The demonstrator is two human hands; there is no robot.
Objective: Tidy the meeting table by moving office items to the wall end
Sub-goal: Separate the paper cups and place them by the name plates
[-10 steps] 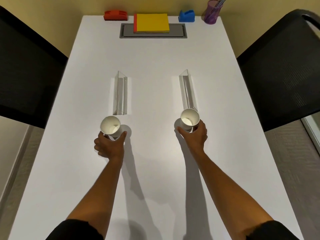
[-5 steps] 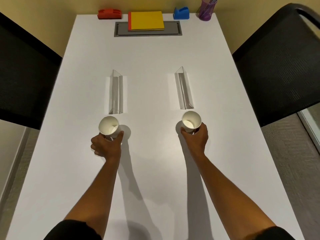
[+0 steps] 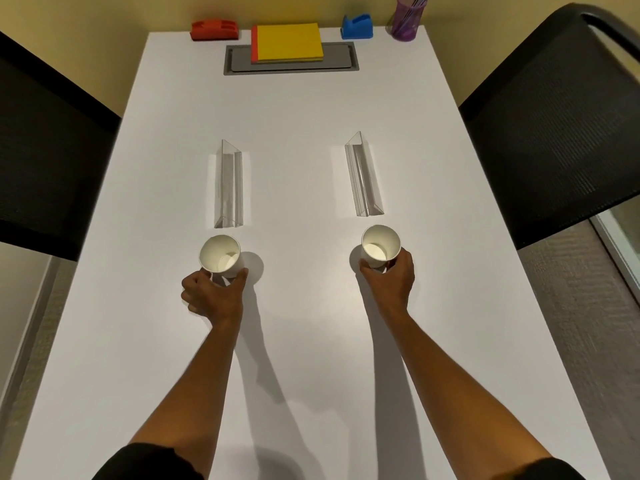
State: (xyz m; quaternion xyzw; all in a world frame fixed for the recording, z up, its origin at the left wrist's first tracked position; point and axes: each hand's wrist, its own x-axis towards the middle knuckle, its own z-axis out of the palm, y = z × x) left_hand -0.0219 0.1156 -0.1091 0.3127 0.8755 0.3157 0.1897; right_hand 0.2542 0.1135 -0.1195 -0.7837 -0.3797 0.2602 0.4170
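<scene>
Left hand (image 3: 212, 295) curled round the base of the left paper cup (image 3: 220, 253), thumb on the near right side, fingers wrapped behind; cup upright, empty, just short of the near end of the left clear acrylic sign holder (image 3: 229, 184). Right hand (image 3: 390, 279) gripping the right paper cup (image 3: 380, 247) low on its wall, likewise upright and empty, near the right clear acrylic sign holder (image 3: 363, 174). Both cups well apart from the grey cable hatch (image 3: 235, 62) at the wall end of the white table (image 3: 294, 109), beyond the sign holders.

Judged very light, thin-walled, easily crushed or tipped: best held low and gently, never squeezed at the rim. Sign holders probably stiff, slick, sharp-edged: best pinched across the ridge.
</scene>
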